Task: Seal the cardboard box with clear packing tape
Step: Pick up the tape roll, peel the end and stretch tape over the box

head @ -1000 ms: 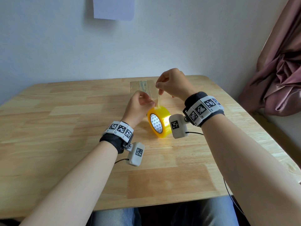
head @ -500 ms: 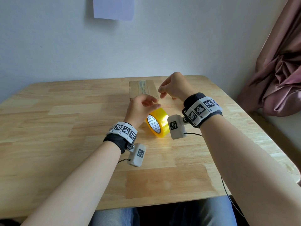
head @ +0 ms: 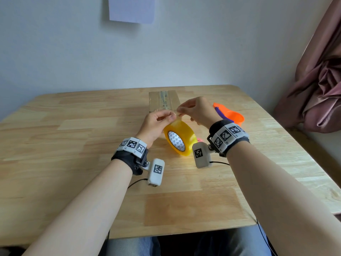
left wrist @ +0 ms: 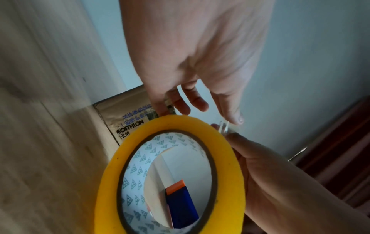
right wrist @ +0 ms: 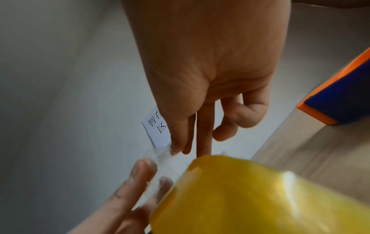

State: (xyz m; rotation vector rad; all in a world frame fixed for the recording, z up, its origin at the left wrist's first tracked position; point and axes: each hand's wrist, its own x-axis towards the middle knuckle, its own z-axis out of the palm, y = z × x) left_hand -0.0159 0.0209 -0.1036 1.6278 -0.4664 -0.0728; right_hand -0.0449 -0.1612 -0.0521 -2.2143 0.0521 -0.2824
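Note:
A yellow roll of clear packing tape stands on edge on the wooden table. My left hand holds the roll's top, fingers curled behind the rim and thumb by the loose tape end. Thumb and forefinger of my right hand pinch that clear tape end just above the roll. The brown cardboard box lies behind both hands, with a tape strip along its top and print on its side.
An orange and blue object lies on the table to the right of the box, also seen in the right wrist view. A white paper sheet hangs on the wall. A pink curtain hangs at the right.
One second ago my right hand held a pulled-up tape strand, then let go. Both hands have now come together at the roll's top, and the right pinches the tape end.

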